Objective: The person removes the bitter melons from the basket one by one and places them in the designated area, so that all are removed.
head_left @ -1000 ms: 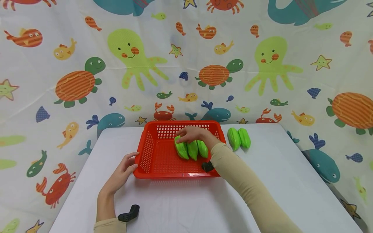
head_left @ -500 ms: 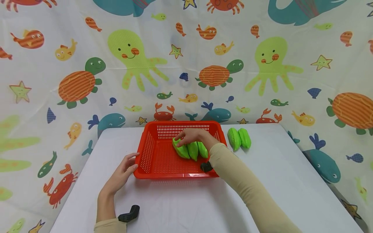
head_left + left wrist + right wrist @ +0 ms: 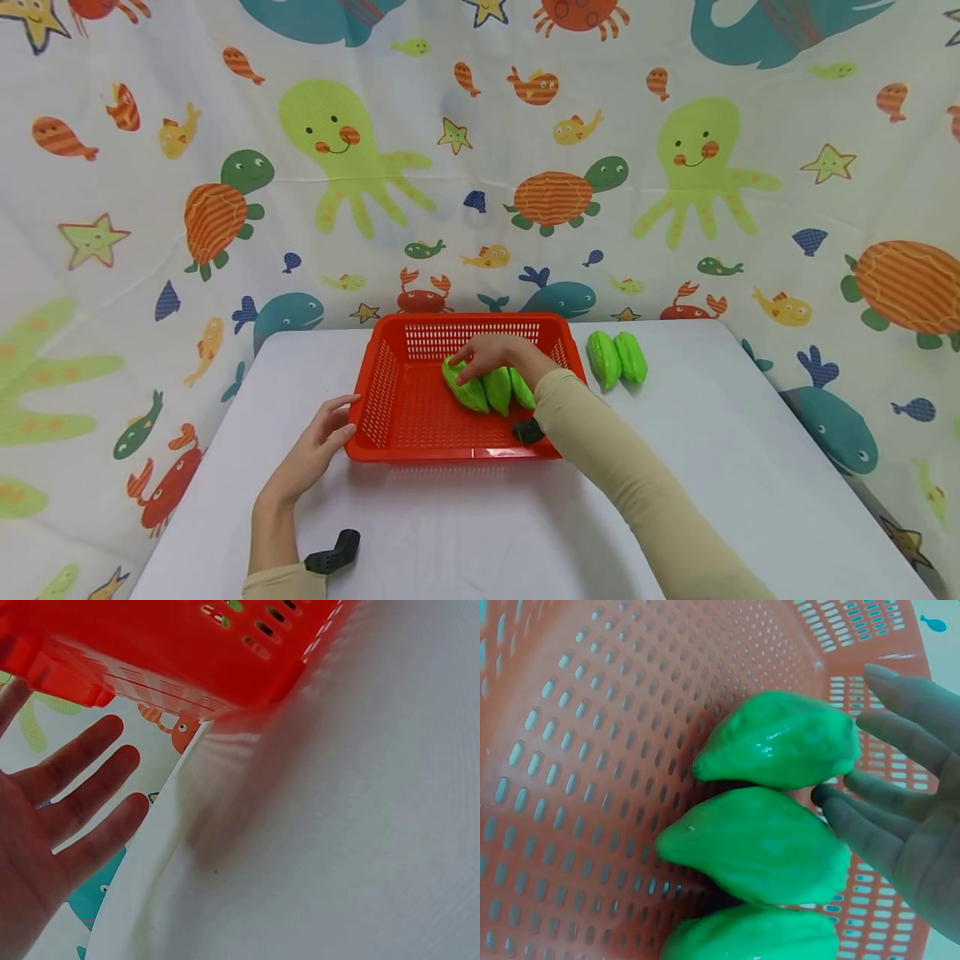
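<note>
Three green bitter melons lie side by side in a red plastic basket (image 3: 420, 455). The leftmost bitter melon (image 3: 467, 393) leans left at its far end; next to it are the middle bitter melon (image 3: 497, 393) and the right one (image 3: 522, 390). My right hand (image 3: 497, 352) is over their far ends. In the right wrist view its extended fingers (image 3: 889, 793) come right up to the blunt end of one bitter melon (image 3: 780, 742), not curled round it. My left hand (image 3: 311, 446) has fingertips at the basket's left rim; in the left wrist view three fingers (image 3: 94, 780) are spread straight below it.
Two more green bitter melons (image 3: 617, 360) lie on the white table (image 3: 675, 467), right of the basket. A curtain (image 3: 480, 275) with sea animals hangs behind and at both sides. A black wrist device (image 3: 333, 552) sits at the left sleeve.
The leftmost bitter melon's far end has shifted left, so it now lies slanted. My right hand has moved only slightly; the left stays at the basket. The left curtain has shifted a little.
</note>
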The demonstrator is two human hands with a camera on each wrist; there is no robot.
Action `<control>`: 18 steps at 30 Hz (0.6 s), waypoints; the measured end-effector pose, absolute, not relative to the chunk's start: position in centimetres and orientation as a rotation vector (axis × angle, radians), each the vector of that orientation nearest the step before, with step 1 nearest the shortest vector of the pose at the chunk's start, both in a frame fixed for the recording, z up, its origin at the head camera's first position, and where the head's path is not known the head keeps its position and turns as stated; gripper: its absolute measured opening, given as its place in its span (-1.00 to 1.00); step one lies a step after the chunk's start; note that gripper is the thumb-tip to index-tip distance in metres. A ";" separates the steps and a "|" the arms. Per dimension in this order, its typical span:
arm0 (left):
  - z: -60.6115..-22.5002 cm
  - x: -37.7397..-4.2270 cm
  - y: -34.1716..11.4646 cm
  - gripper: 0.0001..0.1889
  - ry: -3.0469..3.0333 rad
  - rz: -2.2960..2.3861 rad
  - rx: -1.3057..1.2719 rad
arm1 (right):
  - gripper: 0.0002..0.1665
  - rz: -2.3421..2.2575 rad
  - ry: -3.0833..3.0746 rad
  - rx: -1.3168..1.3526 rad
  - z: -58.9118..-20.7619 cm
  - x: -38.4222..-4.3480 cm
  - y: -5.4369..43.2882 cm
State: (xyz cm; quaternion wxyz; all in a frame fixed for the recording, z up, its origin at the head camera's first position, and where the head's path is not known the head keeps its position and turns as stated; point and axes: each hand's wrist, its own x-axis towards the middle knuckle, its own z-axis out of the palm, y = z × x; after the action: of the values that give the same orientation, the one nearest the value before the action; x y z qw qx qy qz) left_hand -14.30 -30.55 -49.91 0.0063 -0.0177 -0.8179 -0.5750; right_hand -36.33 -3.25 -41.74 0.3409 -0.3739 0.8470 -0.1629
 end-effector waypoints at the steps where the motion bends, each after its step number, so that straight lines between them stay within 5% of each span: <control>1: -49.9 -14.3 -30.6 -0.43 -2.558 -1.799 -0.061 | -0.38 -0.400 2.211 -0.985 -41.7 -36.3 -3.4; 18: -50.1 -14.5 -30.7 -0.42 -2.555 -1.803 -0.063 | -0.40 -0.400 2.288 -1.003 -42.6 -36.3 -4.5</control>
State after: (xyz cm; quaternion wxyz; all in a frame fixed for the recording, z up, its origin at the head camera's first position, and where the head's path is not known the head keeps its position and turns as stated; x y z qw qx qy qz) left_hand -14.52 -30.74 -50.07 0.0068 -0.0201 -0.8169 -0.5764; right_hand -36.26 -4.45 -42.62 0.3009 -0.3782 0.8624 -0.1509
